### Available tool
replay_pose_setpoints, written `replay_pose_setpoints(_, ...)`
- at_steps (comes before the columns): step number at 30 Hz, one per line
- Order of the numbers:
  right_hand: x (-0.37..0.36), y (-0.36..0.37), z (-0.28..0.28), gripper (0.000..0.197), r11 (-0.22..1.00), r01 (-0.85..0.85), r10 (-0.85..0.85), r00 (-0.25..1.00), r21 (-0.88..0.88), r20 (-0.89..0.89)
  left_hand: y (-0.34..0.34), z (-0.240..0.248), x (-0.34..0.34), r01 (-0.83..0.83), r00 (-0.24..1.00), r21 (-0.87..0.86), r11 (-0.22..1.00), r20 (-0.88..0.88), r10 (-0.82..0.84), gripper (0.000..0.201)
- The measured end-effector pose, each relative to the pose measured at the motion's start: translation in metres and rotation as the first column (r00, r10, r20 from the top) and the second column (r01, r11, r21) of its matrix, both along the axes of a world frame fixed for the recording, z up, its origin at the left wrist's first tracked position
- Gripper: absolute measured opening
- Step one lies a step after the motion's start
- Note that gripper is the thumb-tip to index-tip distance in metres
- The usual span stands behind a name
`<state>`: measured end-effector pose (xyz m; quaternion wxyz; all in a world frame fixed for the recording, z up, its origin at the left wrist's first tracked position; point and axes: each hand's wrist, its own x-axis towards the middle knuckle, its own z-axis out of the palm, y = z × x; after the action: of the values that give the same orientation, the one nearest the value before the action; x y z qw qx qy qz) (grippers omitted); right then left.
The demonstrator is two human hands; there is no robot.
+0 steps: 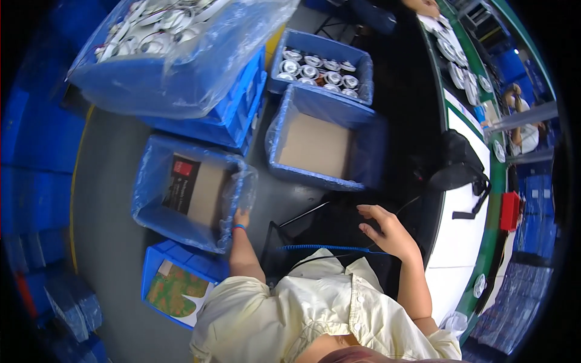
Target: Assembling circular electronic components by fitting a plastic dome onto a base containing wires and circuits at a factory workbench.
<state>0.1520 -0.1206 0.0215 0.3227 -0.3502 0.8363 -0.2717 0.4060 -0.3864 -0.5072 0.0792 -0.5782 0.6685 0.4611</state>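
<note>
My left hand (242, 218) is at the right-hand wall of a blue bin (144, 209) lined with clear plastic, gripping it near the rim. Folds of the liner partly cover the fingers. On the bin's cardboard bottom (207, 204) lies a dark printed sheet (181, 187) with a red patch. My right hand (390, 233) hovers in front of my body, its fingers apart and nothing in them. A second lined blue bin (318, 173), with cardboard (315, 142) at its bottom, stands ahead between my hands.
Round white-and-silver lamp-like fittings (318, 71) fill another blue bin (366, 66) farther off. Stacked blue crates (233, 103) at left hold white parts (160, 36). A blue coiled cord (327, 247) crosses before me. The workbench (457, 224) at right carries a black bag-like item (457, 160).
</note>
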Motion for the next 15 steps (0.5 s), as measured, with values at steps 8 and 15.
replay_pose_setpoints(8,-0.004,0.044,0.001,0.038,0.998,-0.025,0.031,0.993,0.058,-0.113,-0.118,-0.031,-0.017,-0.408,0.898,0.249,0.879,-0.065,0.435,0.065)
replay_pose_setpoints(15,0.007,0.1,0.004,0.037,0.989,0.145,-0.143,0.986,0.023,-0.081,-0.028,0.128,-0.13,-0.156,0.788,0.511,0.846,-0.451,0.418,0.052)
